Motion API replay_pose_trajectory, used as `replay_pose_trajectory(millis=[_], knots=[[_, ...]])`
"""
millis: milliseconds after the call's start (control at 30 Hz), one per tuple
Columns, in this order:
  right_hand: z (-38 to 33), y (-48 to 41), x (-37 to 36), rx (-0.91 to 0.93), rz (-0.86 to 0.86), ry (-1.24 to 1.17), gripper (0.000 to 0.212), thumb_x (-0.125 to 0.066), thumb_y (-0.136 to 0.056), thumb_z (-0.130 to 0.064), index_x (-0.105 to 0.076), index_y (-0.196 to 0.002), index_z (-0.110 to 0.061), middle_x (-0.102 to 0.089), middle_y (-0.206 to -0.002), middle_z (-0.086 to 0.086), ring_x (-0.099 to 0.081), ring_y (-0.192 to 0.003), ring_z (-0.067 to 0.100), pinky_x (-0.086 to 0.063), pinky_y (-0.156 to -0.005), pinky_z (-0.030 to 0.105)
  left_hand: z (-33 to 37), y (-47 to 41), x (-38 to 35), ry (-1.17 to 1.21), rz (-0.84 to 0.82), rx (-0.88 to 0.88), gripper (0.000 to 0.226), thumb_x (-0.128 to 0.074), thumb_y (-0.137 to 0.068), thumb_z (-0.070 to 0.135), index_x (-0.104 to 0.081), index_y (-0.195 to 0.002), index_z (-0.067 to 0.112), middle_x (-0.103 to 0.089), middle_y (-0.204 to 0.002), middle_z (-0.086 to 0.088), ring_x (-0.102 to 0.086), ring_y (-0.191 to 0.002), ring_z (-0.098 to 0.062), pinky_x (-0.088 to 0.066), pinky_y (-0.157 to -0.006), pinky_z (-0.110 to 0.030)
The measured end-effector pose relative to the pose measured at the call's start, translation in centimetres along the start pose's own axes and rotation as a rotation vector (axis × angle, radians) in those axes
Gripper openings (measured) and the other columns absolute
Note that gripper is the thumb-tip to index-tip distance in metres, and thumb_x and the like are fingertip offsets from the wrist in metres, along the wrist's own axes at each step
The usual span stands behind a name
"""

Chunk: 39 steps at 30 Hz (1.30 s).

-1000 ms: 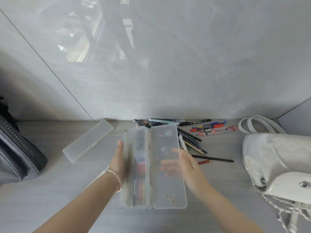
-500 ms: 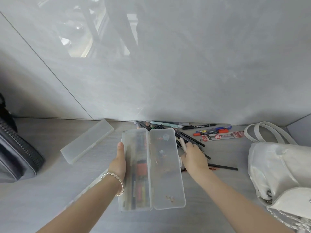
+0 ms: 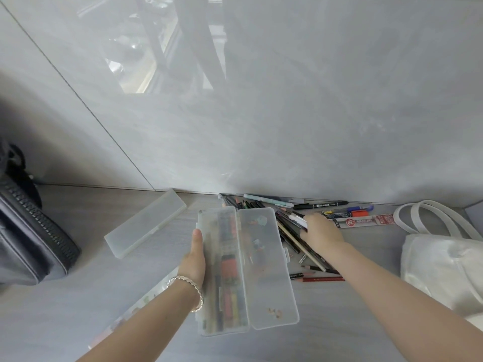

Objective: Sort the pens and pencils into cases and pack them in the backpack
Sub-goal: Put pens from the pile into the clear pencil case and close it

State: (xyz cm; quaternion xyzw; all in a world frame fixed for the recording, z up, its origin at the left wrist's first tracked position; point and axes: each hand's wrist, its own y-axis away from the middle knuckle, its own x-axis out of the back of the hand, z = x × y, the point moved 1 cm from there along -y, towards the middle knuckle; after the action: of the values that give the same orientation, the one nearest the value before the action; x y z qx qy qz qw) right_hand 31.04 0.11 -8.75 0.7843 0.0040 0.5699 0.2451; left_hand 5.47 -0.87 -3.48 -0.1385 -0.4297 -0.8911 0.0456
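My left hand (image 3: pixel 194 259) holds an open translucent case (image 3: pixel 266 267) by its left edge, above the table. The case's left half holds several pens and markers; its lid lies flat to the right. My right hand (image 3: pixel 320 232) reaches into the pile of pens and pencils (image 3: pixel 290 231) behind the case, fingers closed on a white pen (image 3: pixel 298 218). A second translucent case (image 3: pixel 146 222) lies shut to the left. More markers (image 3: pixel 347 212) lie along the wall. The white backpack (image 3: pixel 444 267) sits at the right.
A dark zipped bag (image 3: pixel 28 244) stands at the left edge. The grey wall (image 3: pixel 261 126) rises right behind the pile. A patterned case (image 3: pixel 136 309) lies partly under my left forearm. A red pencil (image 3: pixel 321 279) lies by the lid.
My right hand has left the case's lid, moved right and back into the pile, and closed on a white pen. My left hand still holds the case.
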Motion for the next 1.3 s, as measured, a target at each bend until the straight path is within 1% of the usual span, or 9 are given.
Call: replay_pose_trajectory(millis=[167,300,433,567,800,933,1000,1133,1300], knots=[[-1.4,3.6,2.6,-0.012,0.33,-0.469,0.019,-0.055,-0.086,-0.013,-0.044,-0.072,-0.017,-0.044,-0.064,0.0,-0.036,-0.052,0.013,-0.029,-0.044,0.024,-0.6,0.2,-0.7,0.052,0.012,0.001,0.076,-0.023,-0.09,0.065,-0.041,-0.14,0.011,-0.039,-0.147,-0.008,-0.029,-0.14,-0.027,-0.022,-0.117,-0.039],[-6.4,9.6,4.9,0.257,0.079,-0.672,0.026,-0.059,-0.085,-0.018,-0.05,-0.104,-0.034,-0.055,-0.072,-0.01,-0.047,-0.053,0.005,-0.04,-0.05,0.013,-0.5,0.7,-1.7,0.031,0.034,-0.008,0.079,-0.019,-0.088,0.067,-0.04,-0.141,0.012,-0.042,-0.144,-0.012,-0.037,-0.134,-0.034,-0.028,-0.113,-0.047],[-9.7,13.3,2.8,0.338,-0.028,-0.456,0.035,-0.052,-0.088,-0.024,-0.047,-0.123,-0.03,-0.057,-0.1,-0.006,-0.056,-0.082,0.01,-0.043,-0.074,0.022,-0.4,1.7,-2.3,0.014,0.012,-0.012,0.08,-0.017,-0.087,0.067,-0.043,-0.138,0.011,-0.046,-0.14,-0.018,-0.043,-0.13,-0.038,-0.032,-0.111,-0.048],[-10.0,14.1,1.6,0.24,0.012,-0.146,0.041,-0.043,-0.094,-0.024,-0.029,-0.133,-0.023,-0.045,-0.12,0.006,-0.057,-0.101,0.03,-0.043,-0.074,0.033,-0.6,2.1,-2.2,0.033,0.011,-0.049,0.072,-0.019,-0.09,0.064,-0.041,-0.139,0.015,-0.046,-0.141,-0.01,-0.042,-0.13,-0.03,-0.033,-0.11,-0.042],[-11.7,13.9,3.8,0.251,0.08,-0.63,0.049,-0.03,-0.1,-0.022,-0.012,-0.144,-0.034,-0.042,-0.13,-0.002,-0.044,-0.116,0.013,-0.027,-0.08,0.01,-1.1,2.5,-2.6,0.031,-0.097,-0.12,0.068,-0.023,-0.091,0.062,-0.045,-0.137,0.018,-0.052,-0.135,-0.004,-0.047,-0.126,-0.024,-0.035,-0.109,-0.04],[-12.2,13.4,2.7,0.306,0.091,-0.547,0.066,-0.034,-0.095,-0.01,0.002,-0.146,-0.031,-0.041,-0.131,0.002,-0.048,-0.113,0.016,-0.039,-0.094,0.021,-1.1,2.6,-3.1,0.045,-0.115,-0.145,0.059,-0.025,-0.092,0.059,-0.05,-0.128,0.02,-0.057,-0.116,0.001,-0.051,-0.116,-0.022,-0.036,-0.108,-0.043],[-11.9,13.2,1.6,0.328,0.16,-0.346,0.069,-0.043,-0.09,-0.011,-0.007,-0.147,-0.023,-0.048,-0.119,0.007,-0.05,-0.106,0.022,-0.044,-0.091,0.031,-1.0,2.6,-3.2,0.059,-0.126,-0.146,0.051,-0.026,-0.092,0.059,-0.052,-0.118,0.023,-0.059,-0.099,0.004,-0.054,-0.104,-0.02,-0.04,-0.104,-0.04],[-10.2,12.4,0.6,0.388,0.369,-0.058,0.072,-0.077,-0.054,-0.022,-0.047,-0.12,-0.018,-0.059,-0.075,-0.002,-0.057,-0.066,0.018,-0.053,-0.056,0.027,-0.2,2.7,-3.6,0.046,-0.111,-0.157,0.052,-0.024,-0.095,0.054,-0.054,-0.116,0.017,-0.06,-0.098,0.0,-0.053,-0.099,-0.021,-0.037,-0.092,-0.03],[-7.7,11.3,3.6,0.418,0.141,-0.307,0.044,-0.058,-0.085,-0.025,-0.048,-0.127,-0.026,-0.051,-0.099,-0.003,-0.054,-0.088,0.011,-0.043,-0.072,0.025,1.0,2.1,-4.6,0.005,-0.095,-0.164,0.061,-0.025,-0.095,0.054,-0.055,-0.125,0.01,-0.056,-0.109,-0.001,-0.052,-0.113,-0.026,-0.035,-0.092,-0.028]])
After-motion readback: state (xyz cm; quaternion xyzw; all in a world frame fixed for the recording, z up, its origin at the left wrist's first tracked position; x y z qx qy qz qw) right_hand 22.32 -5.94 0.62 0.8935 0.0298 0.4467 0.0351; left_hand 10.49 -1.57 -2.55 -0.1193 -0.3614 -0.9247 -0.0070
